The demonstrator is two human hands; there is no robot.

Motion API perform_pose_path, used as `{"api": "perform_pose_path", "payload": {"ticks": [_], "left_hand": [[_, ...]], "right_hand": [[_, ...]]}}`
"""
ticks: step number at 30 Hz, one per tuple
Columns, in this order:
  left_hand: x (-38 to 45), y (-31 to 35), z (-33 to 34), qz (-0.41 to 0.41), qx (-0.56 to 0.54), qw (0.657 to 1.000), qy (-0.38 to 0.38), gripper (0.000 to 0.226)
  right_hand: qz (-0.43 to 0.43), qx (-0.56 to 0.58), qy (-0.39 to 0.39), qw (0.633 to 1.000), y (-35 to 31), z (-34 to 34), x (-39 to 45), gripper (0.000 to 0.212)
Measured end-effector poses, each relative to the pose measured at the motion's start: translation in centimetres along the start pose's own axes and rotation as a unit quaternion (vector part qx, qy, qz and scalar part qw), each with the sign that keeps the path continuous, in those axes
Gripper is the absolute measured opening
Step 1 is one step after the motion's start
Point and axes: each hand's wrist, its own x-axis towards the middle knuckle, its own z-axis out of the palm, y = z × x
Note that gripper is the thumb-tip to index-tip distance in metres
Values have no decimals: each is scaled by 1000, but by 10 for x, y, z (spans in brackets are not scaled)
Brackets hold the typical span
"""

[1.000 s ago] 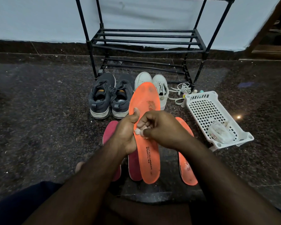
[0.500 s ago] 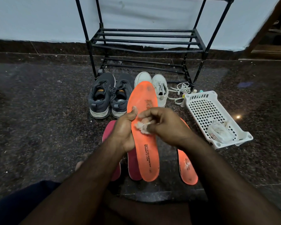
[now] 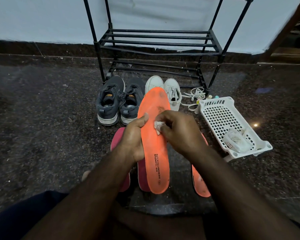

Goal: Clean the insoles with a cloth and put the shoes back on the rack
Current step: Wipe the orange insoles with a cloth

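Wiping the orange insole with a small white cloth, both of my hands closed on their things.

My left hand [image 3: 134, 137] grips the orange insole [image 3: 154, 153] by its left edge, thumb lying on the top face, holding it lengthwise with the toe pointing away from me. My right hand [image 3: 178, 130] pinches a wadded white cloth [image 3: 157, 125] in curled fingertips and presses it on the insole just right of that thumb. Under the grip, two maroon insoles [image 3: 117, 144] lie on the dark floor [image 3: 42, 127]; a second orange insole [image 3: 199, 184] lies right of it, partly hidden by my forearm. Beyond the held toe stand the grey shoes [image 3: 111, 103] and the white shoes [image 3: 171, 90], both pairs on the floor in front of the black rack [image 3: 156, 42]. To the right sits a white basket [image 3: 220, 118].
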Motion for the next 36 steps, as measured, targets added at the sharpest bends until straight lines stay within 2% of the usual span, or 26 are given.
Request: {"api": "perform_pose_path", "payload": {"ticks": [2, 5, 8, 11, 15, 17, 21, 23, 25, 26, 28, 30, 32, 34, 36], "left_hand": [[2, -2, -1, -1, 2, 1000, 19, 49], [5, -1, -4, 4, 6, 999, 48, 50], [6, 1, -5, 7, 3, 998, 62, 47], [6, -2, -4, 15, 3, 999, 45, 47], [3, -9, 1, 5, 15, 1000, 17, 40], [5, -10, 3, 8, 30, 1000, -3, 37], [2, -17, 9, -1, 81, 996, -22, 31], [2, -17, 6, 6, 80, 997, -12, 30], [6, -18, 1, 12, 104, 995, 9, 48], [7, -17, 0, 9, 98, 995, 12, 47], [7, -18, 1, 8, 97, 995, 20, 36], [7, -18, 2, 4, 89, 996, 7, 34], [6, -17, 2, 3, 86, 996, 15, 36], [3, -14, 2, 3, 94, 995, 18, 47], [2, -14, 3, 6, 114, 993, 26, 73]], "right_hand": [[-17, -17, -19, 1000, -4, 10, -4, 10], [-72, -60, -69, 993, -14, 21, -12, 14], [-58, -27, -117, 991, -16, 16, -12, 14], [-73, -51, -61, 994, -8, 18, -9, 14], [-38, -62, 67, 995, 9, 6, 2, 15], [-47, -50, 114, 991, 8, -2, 5, 20], [-105, -58, 98, 988, 2, 5, 2, 18], [-74, -57, 111, 989, 4, 3, 5, 14], [-17, -44, 139, 989, 4, -3, 8, 11], [2, -40, 149, 988, 3, -5, 8, 10], [-3, -38, 136, 990, -2, -6, 6, 11], [-29, -32, 98, 994, -4, -4, 3, 12], [-37, -31, 99, 994, -1, -3, 5, 13], [-20, -44, 135, 990, 5, -6, 8, 13], [5, -48, 148, 988, 8, -10, 9, 12]]}}
